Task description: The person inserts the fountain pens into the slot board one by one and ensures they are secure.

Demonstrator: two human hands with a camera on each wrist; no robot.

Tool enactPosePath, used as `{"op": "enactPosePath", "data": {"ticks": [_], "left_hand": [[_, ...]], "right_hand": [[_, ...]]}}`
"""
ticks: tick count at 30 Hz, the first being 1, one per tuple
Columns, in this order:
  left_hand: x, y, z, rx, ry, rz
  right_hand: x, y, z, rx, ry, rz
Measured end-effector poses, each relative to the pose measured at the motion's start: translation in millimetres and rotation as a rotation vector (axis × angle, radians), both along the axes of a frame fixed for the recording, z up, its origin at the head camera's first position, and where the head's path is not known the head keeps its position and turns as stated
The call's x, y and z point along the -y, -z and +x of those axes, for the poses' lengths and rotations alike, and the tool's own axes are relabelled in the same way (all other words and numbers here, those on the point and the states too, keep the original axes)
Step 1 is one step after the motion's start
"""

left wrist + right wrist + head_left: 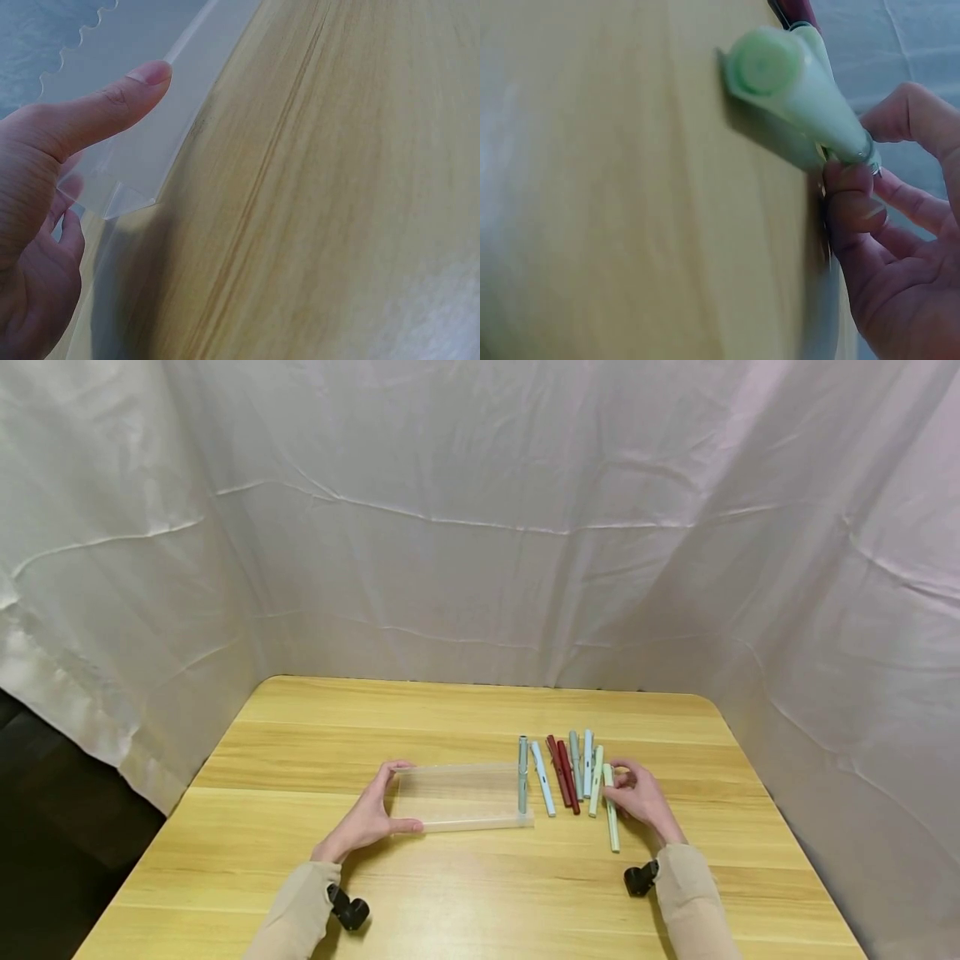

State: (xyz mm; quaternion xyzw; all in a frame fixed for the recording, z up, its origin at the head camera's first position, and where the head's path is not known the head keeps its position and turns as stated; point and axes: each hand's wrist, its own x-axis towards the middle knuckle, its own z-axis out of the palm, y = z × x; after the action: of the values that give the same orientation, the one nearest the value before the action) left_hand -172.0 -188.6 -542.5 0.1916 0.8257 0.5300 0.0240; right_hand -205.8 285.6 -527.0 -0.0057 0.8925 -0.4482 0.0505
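A clear plastic pen tray [457,795] with a scalloped edge is on the left, and my left hand [369,817] grips its left end. The thumb [142,86] lies along the near side while the other fingers reach round the far side. One grey-green pen [522,777] lies across the tray's right end. My right hand [641,797] pinches a light green pen [612,828] between thumb and fingers, at the right end of the row of pens. In the right wrist view that pen's round end [765,64] points toward the camera.
Between tray and right hand lie a light blue pen [543,779], two dark red pens [556,764], a grey-green pen [576,767], another light blue pen [588,760] and another light green pen [596,785]. The wooden table [450,893] is bounded by pale curtains [480,568].
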Motion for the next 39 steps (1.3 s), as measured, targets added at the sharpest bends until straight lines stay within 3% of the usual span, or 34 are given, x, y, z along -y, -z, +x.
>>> {"op": "enactPosePath", "data": {"ticks": [17, 25, 34, 39], "left_hand": [[0.0, -0.3, 0.1, 0.003, -0.003, 0.003], [-0.5, -0.4, 0.6, 0.006, 0.000, 0.011], [-0.4, 0.4, 0.2, 0.005, -0.004, 0.005], [-0.4, 0.1, 0.2, 0.005, -0.008, -0.004]], "right_hand": [[-7.8, -0.1, 4.6, -0.007, -0.035, -0.253], [-5.2, -1.9, 7.9, -0.024, -0.099, -0.389], [-2.8, -2.6, 9.3, 0.047, -0.083, -0.494], [-1.2, -1.7, 9.1, 0.041, -0.111, -0.539]]}}
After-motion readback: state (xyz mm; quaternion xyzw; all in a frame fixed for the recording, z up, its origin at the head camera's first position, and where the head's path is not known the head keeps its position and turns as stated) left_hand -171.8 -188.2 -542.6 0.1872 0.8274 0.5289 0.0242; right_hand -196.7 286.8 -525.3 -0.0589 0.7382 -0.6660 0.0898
